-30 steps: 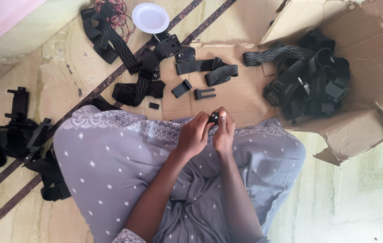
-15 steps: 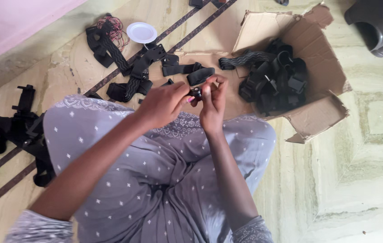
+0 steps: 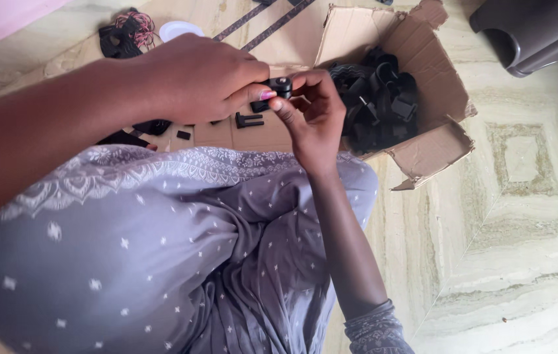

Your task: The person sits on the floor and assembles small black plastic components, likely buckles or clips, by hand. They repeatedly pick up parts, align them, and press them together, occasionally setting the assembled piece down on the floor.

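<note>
I'm seeing both thumbs and forefingers pinching one small black buckle [image 3: 277,88] from opposite sides, left hand [image 3: 197,78] gripping its left end and right hand [image 3: 315,115] its right, held up above the lap, likely so the parts are lining up square. Loose clips [image 3: 248,120] are lying just below on the cardboard flap [image 3: 262,136], near the fingers. I'm noting the box [image 3: 433,62] of black straps [image 3: 380,98] sitting to the right, a white lid [image 3: 179,29] further back, a dark stool [image 3: 534,29] at top right.
</note>
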